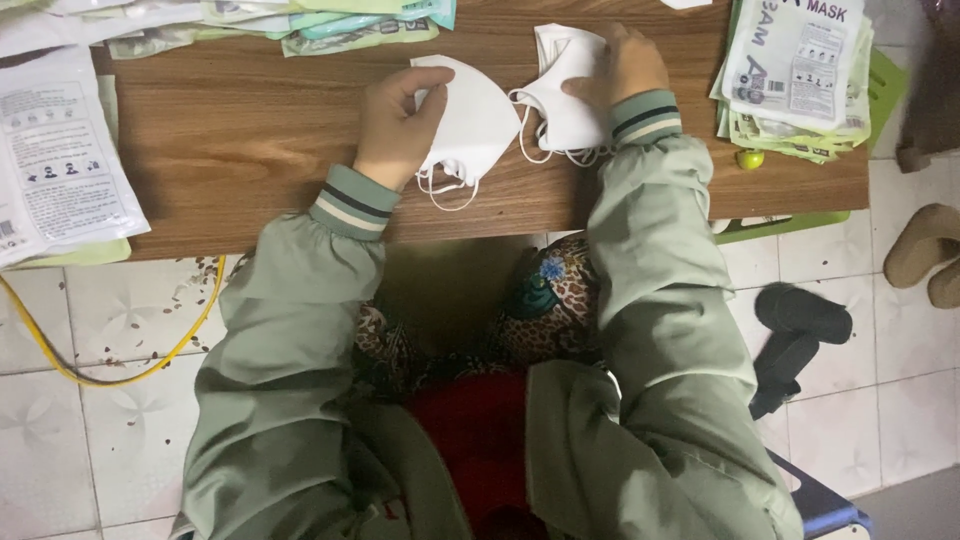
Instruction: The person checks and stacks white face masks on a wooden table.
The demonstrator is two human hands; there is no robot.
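On the low wooden table (240, 150) lies a folded white face mask (480, 120), and my left hand (395, 125) grips its left edge between thumb and fingers. Its ear loops hang over the table's near side. To its right is a small pile of white masks (570, 95). My right hand (620, 65) rests on top of that pile, fingers curled over it. Both arms wear green jacket sleeves with striped cuffs.
A stack of printed mask packets (795, 75) sits at the table's right end, more packets (60, 150) at the left and along the far edge (350, 30). A yellow cable (130, 370) runs on the tiled floor. Dark slippers (795, 335) and tan shoes (925, 250) lie to the right.
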